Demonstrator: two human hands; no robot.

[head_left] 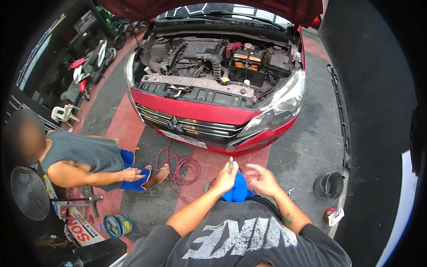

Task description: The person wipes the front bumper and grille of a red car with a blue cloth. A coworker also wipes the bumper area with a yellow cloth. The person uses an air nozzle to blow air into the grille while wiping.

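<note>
In front of my body, my left hand [225,180] is closed around a small, slim metal piece with a pale tip, which looks like a spark plug [231,166]. It points upward from between thumb and fingers. My right hand [263,181] is just beside it, fingers apart and holding nothing. Bright blue fabric [238,189] shows between the two hands; whether either hand touches it, I cannot tell. Ahead of both hands stands a red car [191,106] with its hood [222,5] raised and its engine bay [191,60] exposed.
To the left, another person [84,155] holds a hand near blue shorts. A red hose [180,167] lies coiled on the tiled floor. A stool [31,193] and a bucket [118,226] are lower left. A black bucket [328,185] and a red container [330,214] stand by the right wall.
</note>
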